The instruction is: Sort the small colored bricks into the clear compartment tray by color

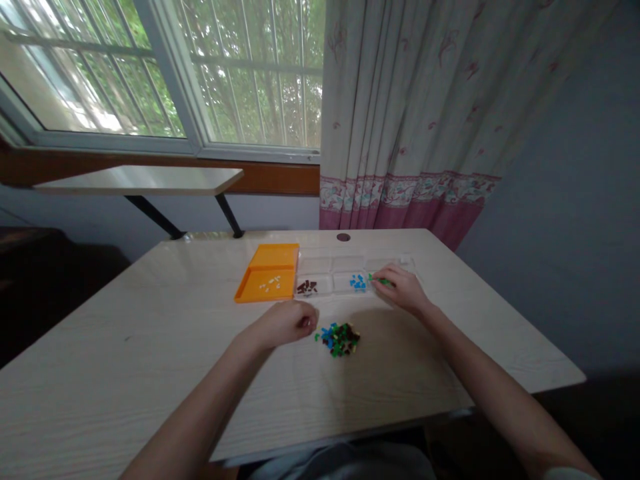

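A small heap of mixed blue, green, brown and yellow pieces [340, 338] lies on the pale wooden table [150, 347]. My left hand [290, 322] rests just left of the heap, fingers curled in; whether it holds a piece is hidden. My right hand [403, 287] reaches over the right end of a clear compartment box [345, 265], pinching a green piece [383, 281]. One compartment holds brown pieces [307, 287], another holds blue pieces [357, 282]. The orange lid [270, 273] lies open at the left with a few white pieces [270, 285] on it.
A window and a narrow shelf [140, 179] are behind the table at the left. A patterned curtain [415, 113] hangs at the back right. A round cable hole [343, 237] sits near the table's far edge.
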Available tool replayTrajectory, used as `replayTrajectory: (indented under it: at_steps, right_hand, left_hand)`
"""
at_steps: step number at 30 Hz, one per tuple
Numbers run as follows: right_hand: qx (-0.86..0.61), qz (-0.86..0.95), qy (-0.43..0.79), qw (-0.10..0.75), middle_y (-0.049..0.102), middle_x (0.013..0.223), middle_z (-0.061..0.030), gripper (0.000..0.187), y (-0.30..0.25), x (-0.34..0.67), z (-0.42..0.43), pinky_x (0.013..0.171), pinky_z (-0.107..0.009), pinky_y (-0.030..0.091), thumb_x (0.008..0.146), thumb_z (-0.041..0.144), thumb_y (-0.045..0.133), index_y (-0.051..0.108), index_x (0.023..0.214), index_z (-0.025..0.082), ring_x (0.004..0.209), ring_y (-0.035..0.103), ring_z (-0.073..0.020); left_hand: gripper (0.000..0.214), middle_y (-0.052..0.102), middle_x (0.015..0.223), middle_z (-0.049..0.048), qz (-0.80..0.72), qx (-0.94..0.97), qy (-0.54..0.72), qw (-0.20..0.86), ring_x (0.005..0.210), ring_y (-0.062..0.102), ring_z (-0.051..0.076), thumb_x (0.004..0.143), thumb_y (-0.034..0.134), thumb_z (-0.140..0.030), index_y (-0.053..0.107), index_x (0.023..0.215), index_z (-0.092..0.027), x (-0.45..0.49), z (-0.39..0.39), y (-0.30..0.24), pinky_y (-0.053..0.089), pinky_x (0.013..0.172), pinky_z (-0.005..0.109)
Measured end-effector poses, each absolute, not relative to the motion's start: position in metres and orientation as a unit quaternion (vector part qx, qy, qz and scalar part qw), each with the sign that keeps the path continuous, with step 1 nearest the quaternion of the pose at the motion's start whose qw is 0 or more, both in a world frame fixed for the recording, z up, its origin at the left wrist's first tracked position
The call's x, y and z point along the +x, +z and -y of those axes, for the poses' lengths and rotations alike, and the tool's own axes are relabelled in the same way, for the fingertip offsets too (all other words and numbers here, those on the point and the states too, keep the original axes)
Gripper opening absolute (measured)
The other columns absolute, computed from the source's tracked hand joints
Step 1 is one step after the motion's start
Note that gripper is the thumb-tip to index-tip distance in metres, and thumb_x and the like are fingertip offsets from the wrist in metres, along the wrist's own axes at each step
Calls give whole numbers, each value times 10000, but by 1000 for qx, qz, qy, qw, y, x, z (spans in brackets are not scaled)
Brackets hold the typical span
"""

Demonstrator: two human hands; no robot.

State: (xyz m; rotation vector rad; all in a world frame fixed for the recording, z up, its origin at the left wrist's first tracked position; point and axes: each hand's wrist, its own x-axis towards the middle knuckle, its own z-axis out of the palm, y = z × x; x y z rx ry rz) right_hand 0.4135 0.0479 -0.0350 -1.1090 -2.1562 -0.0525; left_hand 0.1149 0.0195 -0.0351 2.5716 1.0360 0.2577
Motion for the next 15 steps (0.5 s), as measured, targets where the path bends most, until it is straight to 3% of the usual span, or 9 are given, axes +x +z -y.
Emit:
replayTrajectory:
  at_steps: [7, 15]
  right_hand:
    - [-520, 816, -24, 252, 630, 843, -33, 140, -43, 456, -73, 678, -257, 427, 793, 263, 545, 668, 835, 210, 771, 583, -159]
    - [-549, 805, -29, 224, 645, 851, -40, 194, -49, 459, -76, 681, -265, 430, 823, 284, 503, 678, 867, 214, 780, 585, -166]
  left_hand:
    - [142, 584, 646, -16, -365, 909, 97, 175, 561, 511, 95, 667, 490, -113, 607, 696, -188, 115, -19, -36, 341, 514, 167]
    - [168, 622, 720, 15, -368, 912, 115, 139, 639, 547, 111, 763, 446, -151, 611, 747, -181, 118, -20, -37, 379, 572, 179]
